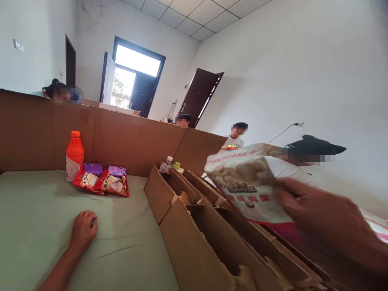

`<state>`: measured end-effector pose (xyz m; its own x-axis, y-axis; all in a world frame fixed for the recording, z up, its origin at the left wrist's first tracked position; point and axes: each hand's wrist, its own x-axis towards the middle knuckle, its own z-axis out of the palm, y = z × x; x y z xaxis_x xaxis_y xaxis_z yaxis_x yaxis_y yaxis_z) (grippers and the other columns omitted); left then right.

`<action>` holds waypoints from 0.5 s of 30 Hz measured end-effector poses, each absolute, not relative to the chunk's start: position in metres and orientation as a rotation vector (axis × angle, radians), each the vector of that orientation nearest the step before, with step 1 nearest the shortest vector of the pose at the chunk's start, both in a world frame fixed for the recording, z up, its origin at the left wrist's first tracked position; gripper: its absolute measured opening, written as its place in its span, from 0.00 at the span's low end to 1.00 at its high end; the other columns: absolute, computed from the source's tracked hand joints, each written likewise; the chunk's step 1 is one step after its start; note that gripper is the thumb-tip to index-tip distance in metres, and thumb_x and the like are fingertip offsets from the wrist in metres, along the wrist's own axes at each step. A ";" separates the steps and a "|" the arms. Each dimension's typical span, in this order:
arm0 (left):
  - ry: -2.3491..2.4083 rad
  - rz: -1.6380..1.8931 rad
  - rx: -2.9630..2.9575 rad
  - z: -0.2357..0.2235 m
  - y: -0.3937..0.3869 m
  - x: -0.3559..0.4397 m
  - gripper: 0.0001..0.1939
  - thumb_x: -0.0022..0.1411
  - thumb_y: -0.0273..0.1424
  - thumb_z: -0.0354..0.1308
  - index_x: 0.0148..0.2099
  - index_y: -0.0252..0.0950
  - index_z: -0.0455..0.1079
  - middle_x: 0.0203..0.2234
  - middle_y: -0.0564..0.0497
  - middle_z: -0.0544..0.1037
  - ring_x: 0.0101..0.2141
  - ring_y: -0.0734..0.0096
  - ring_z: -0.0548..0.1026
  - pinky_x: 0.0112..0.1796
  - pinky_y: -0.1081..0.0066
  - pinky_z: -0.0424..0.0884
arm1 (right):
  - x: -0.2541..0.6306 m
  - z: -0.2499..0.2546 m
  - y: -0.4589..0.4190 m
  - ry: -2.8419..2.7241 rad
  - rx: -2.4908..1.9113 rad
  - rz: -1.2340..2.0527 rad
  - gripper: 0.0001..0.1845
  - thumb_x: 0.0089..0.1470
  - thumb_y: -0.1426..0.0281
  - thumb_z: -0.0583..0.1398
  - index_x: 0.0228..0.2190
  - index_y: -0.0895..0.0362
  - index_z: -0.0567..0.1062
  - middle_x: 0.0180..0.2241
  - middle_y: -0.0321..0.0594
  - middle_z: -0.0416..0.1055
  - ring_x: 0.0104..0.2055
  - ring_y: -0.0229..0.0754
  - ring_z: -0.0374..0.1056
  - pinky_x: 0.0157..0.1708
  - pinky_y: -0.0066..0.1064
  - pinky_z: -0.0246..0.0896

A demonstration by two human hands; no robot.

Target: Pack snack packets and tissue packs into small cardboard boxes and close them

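My right hand (327, 214) is pinching a white, red-printed plastic packet (247, 190) by its end, seemingly to clear the brown cardboard bins (184, 242) along the green-covered table's (127, 242) right edge, while my left hand (83, 228) is resting curled, whether around anything I cannot tell.

Rm w/ plain white walls (287, 68), smudged nr top L; ceiling (200, 16) in pale sq. panels. Dk-framed dbl door (144, 95) at back, L leaf open, bright daylight thru gap & transom window (138, 60) above. Brown door (198, 93) to R; fan (76, 93) & switch (18, 45) far L.
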<state>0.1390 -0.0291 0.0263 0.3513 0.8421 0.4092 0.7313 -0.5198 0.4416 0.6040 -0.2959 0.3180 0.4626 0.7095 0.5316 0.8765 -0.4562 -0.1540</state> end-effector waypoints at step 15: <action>1.453 0.985 2.337 0.023 -0.036 0.146 0.11 0.58 0.21 0.52 0.36 0.38 0.75 0.39 0.46 0.81 0.45 0.59 0.75 0.49 0.58 0.69 | 0.361 0.278 0.029 -2.087 -1.907 -0.177 0.16 0.54 0.77 0.56 0.38 0.52 0.81 0.37 0.38 0.81 0.40 0.41 0.74 0.39 0.27 0.61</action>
